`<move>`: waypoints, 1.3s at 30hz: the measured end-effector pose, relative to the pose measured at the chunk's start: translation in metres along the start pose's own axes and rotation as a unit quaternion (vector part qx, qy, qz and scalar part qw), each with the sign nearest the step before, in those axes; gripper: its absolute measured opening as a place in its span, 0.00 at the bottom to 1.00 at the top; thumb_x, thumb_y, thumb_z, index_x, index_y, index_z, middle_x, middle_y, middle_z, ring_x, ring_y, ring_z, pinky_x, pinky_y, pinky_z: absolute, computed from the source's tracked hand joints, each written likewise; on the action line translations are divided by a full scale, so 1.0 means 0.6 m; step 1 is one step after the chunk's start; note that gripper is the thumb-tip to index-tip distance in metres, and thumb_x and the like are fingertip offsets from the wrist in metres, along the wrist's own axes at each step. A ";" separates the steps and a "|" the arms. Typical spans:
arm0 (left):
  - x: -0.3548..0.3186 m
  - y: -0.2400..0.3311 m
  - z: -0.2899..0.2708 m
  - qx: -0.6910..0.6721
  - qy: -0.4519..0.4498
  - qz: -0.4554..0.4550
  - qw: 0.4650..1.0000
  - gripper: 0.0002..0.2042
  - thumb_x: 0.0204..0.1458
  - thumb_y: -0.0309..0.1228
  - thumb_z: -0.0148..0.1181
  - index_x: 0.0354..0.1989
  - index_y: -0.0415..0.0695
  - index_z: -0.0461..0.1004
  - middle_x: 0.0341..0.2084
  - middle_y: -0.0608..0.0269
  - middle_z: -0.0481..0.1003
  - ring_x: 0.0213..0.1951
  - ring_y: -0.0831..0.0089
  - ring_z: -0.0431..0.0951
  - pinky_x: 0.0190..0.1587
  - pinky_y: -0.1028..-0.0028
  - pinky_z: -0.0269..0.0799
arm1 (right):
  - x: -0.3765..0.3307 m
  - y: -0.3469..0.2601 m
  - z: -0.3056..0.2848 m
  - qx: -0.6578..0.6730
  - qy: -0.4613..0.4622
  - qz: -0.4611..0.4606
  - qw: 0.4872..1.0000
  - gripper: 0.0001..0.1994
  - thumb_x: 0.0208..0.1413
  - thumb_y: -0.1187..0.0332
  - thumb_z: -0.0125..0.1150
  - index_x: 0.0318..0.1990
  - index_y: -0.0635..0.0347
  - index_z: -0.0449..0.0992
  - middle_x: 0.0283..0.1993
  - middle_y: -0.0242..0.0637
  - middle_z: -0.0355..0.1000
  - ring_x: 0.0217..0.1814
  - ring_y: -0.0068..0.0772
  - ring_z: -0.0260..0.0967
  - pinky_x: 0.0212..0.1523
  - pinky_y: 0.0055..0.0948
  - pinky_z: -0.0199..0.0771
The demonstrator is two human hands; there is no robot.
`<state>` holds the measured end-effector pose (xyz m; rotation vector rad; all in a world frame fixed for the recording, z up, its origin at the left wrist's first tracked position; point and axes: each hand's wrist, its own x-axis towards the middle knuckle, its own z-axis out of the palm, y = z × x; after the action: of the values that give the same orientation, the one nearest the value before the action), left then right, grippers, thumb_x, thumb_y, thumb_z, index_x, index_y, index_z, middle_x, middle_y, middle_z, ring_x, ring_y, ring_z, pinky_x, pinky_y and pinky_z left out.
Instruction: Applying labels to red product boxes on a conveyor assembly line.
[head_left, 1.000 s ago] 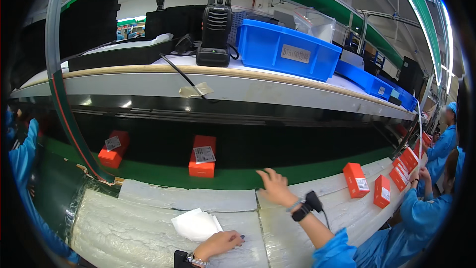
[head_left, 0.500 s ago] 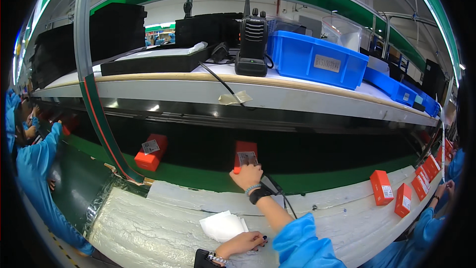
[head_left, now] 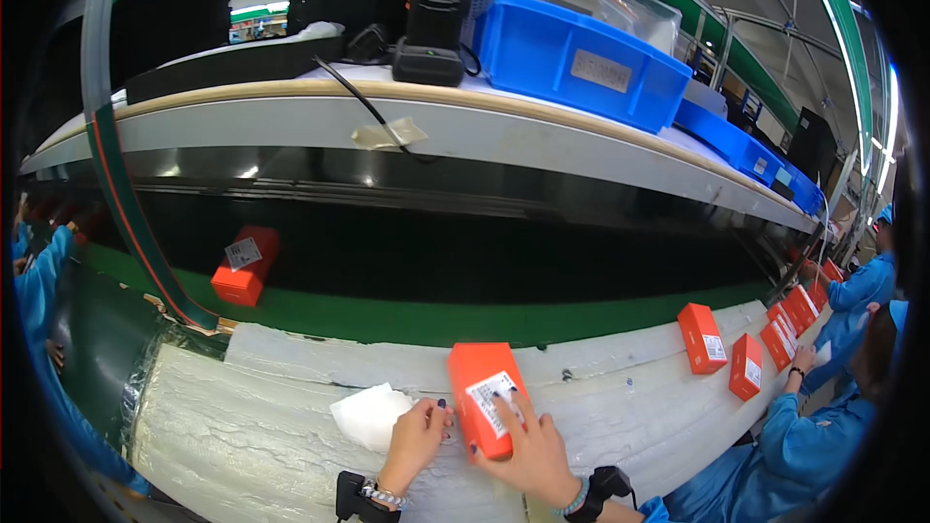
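Note:
An orange-red box with a white printed label lies on the pale, film-covered worktop in front of me. My right hand grips it at the near right, fingers across the label and thumb at the near edge. Just left of the box is my left hand, its thumb and fingers pinched together close to the box's side. Whatever may be between those fingertips is too small to make out. A white sheet or pad rests on the worktop beside my left hand.
Beyond the worktop runs a green conveyor belt with another orange-red box on it. More boxes stand at the right, near co-workers in blue. A shelf above bears a blue bin and a walkie-talkie. A post rises at left.
My right hand has brought the orange-red box from the belt onto the worktop. My left hand has moved up and left, to the box's side. The view has shifted right.

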<state>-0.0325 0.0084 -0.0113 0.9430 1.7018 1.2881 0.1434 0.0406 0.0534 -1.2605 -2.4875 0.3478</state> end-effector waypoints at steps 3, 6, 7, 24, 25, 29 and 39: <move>-0.001 0.003 0.008 0.033 -0.006 0.046 0.998 0.11 0.59 0.33 0.50 0.37 0.36 0.74 0.25 0.57 0.79 0.26 0.70 0.80 0.30 0.73 0.74 | -0.043 0.011 0.017 -0.030 0.016 -0.022 0.999 0.33 0.41 0.47 0.66 0.56 0.51 0.71 0.62 0.47 0.61 0.42 0.54 0.65 0.47 0.49 0.68; -0.006 0.009 0.011 0.072 -0.004 0.071 0.995 0.11 0.58 0.33 0.53 0.37 0.37 0.74 0.25 0.55 0.79 0.27 0.66 0.80 0.31 0.71 0.74 | -0.059 0.029 0.014 -0.052 0.022 -0.082 0.995 0.32 0.44 0.47 0.65 0.57 0.49 0.70 0.65 0.43 0.59 0.55 0.59 0.58 0.59 0.57 0.55; -0.008 0.009 0.009 0.072 -0.005 0.070 0.995 0.11 0.58 0.33 0.53 0.37 0.37 0.74 0.25 0.55 0.79 0.27 0.66 0.80 0.31 0.71 0.74 | -0.061 0.036 0.002 -0.061 -0.026 -0.107 0.992 0.30 0.47 0.49 0.63 0.58 0.48 0.69 0.66 0.41 0.58 0.61 0.59 0.52 0.63 0.60 0.46; -0.013 0.021 0.012 -0.187 -0.119 0.202 0.954 0.06 0.59 0.30 0.52 0.37 0.42 0.72 0.51 0.64 0.61 0.54 0.77 0.60 0.57 0.74 0.56 | 0.054 0.051 0.017 0.294 -0.030 -0.210 0.932 0.25 0.50 0.76 0.56 0.58 0.47 0.70 0.63 0.42 0.58 0.66 0.44 0.54 0.67 0.43 0.51; -0.014 0.024 0.014 -0.186 -0.120 0.201 0.954 0.06 0.59 0.30 0.52 0.37 0.42 0.72 0.51 0.64 0.61 0.54 0.77 0.60 0.57 0.74 0.56 | 0.061 0.042 0.023 0.287 -0.006 -0.209 0.935 0.25 0.50 0.76 0.56 0.58 0.47 0.70 0.63 0.41 0.58 0.65 0.43 0.55 0.66 0.41 0.53; -0.024 0.040 0.016 -0.264 -0.117 0.152 0.945 0.08 0.58 0.32 0.52 0.39 0.41 0.71 0.52 0.63 0.61 0.56 0.75 0.61 0.59 0.74 0.55 | 0.072 0.018 0.024 0.331 -0.008 -0.204 0.921 0.26 0.49 0.79 0.56 0.58 0.49 0.70 0.62 0.39 0.58 0.65 0.43 0.55 0.65 0.38 0.55; -0.020 0.057 -0.012 -0.383 -0.041 0.113 0.916 0.09 0.61 0.33 0.47 0.36 0.39 0.70 0.38 0.61 0.75 0.46 0.76 0.70 0.52 0.76 0.62 | 0.057 0.132 -0.025 0.638 -0.062 -0.164 0.750 0.23 0.56 0.81 0.52 0.60 0.57 0.66 0.55 0.42 0.65 0.61 0.42 0.62 0.63 0.43 0.59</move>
<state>-0.0304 0.0019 0.0250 0.7019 0.8842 1.8379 0.1884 0.1154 0.0449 -0.1937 -1.6920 1.6624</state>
